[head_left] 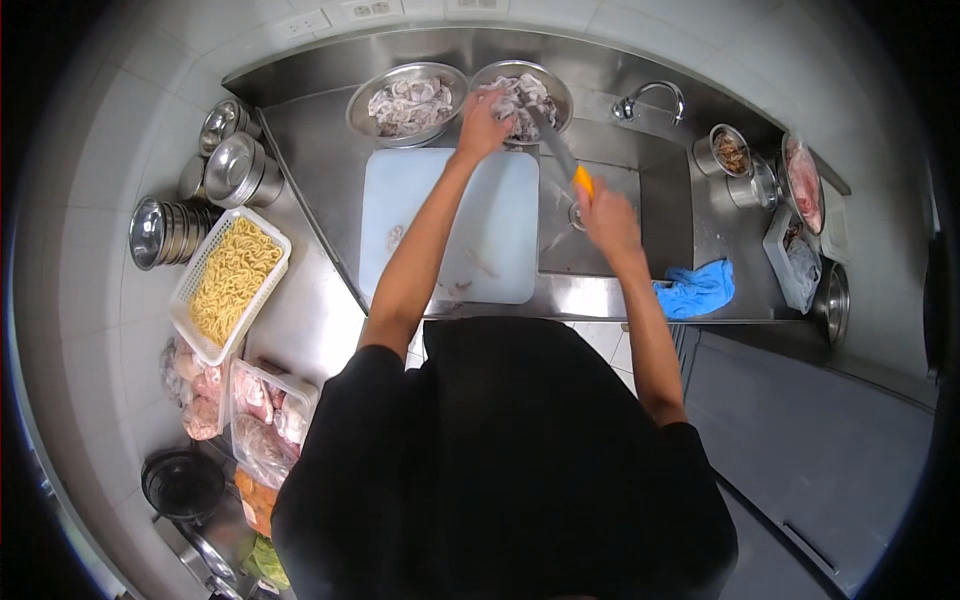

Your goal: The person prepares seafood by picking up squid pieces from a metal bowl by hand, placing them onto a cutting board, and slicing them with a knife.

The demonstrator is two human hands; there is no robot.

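My right hand (609,226) is wrapped round the yellow handle of a knife (560,150). The blade slants up and left, its tip over the right metal bowl (568,108). That bowl holds pale, greyish pieces of raw meat or seafood (535,92), too unclear to name. At its left rim is my left hand (483,127), fingers apart and reaching over the pieces; whether they touch any is unclear. A second metal bowl (357,112) with similar pieces (410,105) stands to the left. Below both bowls lies a white cutting board (450,215) with a few small scraps on it.
Right of the board is a sink (610,190) with a faucet (650,98). A blue cloth (697,289) lies on its front edge. At left stand a basket of yellow noodles (237,277), stacked metal bowls (240,170) and a container of raw meat (268,405).
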